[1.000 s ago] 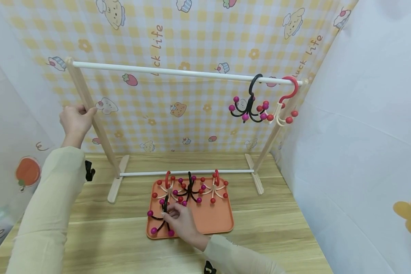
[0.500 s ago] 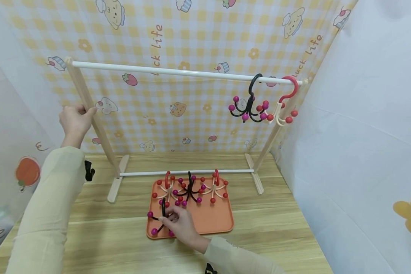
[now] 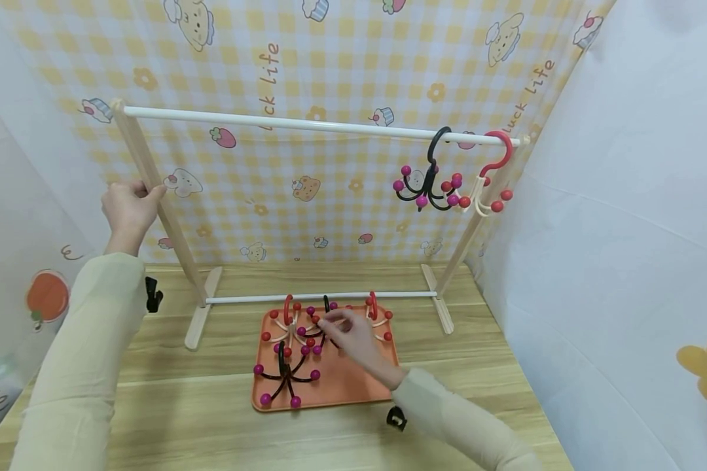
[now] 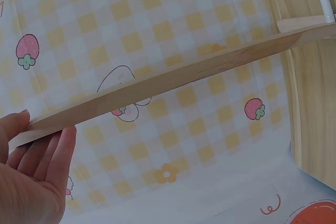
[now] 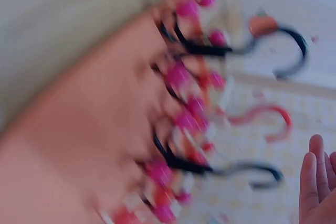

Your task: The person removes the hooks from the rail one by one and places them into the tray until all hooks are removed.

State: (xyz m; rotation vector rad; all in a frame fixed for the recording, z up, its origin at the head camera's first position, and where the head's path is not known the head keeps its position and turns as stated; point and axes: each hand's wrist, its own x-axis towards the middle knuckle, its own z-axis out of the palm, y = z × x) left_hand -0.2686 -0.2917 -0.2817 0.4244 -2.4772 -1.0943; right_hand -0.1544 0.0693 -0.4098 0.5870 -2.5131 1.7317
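My left hand (image 3: 131, 209) holds the left wooden post (image 3: 173, 239) of a rack, thumb on one side and fingers on the other, as the left wrist view shows. My right hand (image 3: 356, 340) is over the orange tray (image 3: 365, 383), partly covering the black hook hanger (image 3: 326, 307) at the tray's back. In the right wrist view its fingers (image 5: 310, 179) look extended and apart from the hangers. At the tray's front left lies another black hook hanger (image 3: 285, 374) with magenta balls. Two cream-and-red hangers lie at the back, the left one (image 3: 289, 307) and the right one (image 3: 374, 304).
From the rack's white top rod (image 3: 283, 122) hang a black hanger (image 3: 429, 180) and a cream-and-red hanger (image 3: 480, 190), both near the right end. A lower white rod (image 3: 241, 299) runs just behind the tray. A patterned cloth (image 3: 306, 216) backs the wooden table (image 3: 182, 405).
My right hand has left the front-left black hanger, which stays on the tray, and moved right and back over the tray. The left hand keeps its place on the post.
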